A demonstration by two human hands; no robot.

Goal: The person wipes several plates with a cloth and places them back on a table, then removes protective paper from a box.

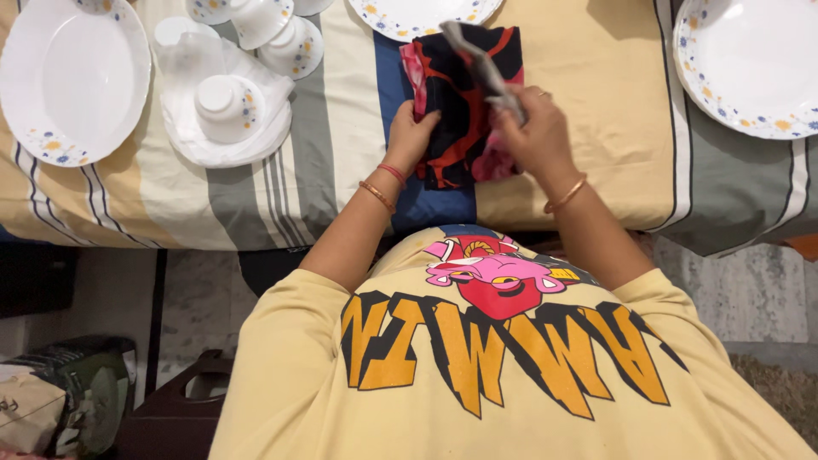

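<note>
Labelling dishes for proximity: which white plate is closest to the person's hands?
The floral-rimmed white plate at the top centre edge, right above the dark red-and-black cloth that both hands hold. The other plates sit far left and far right.

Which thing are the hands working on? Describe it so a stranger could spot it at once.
Start at the striped tablecloth covering the table. At its near edge, on the blue stripe, lies a black, red and pink patterned cloth, gripped by the left hand and right hand. Everything around it is white crockery; it alone is dark fabric.

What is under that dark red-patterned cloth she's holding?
Under the cloth lies the striped table cover, its blue stripe showing below. The left hand presses one edge; the right hand lifts another. Anything beneath the folds stays hidden.
</note>
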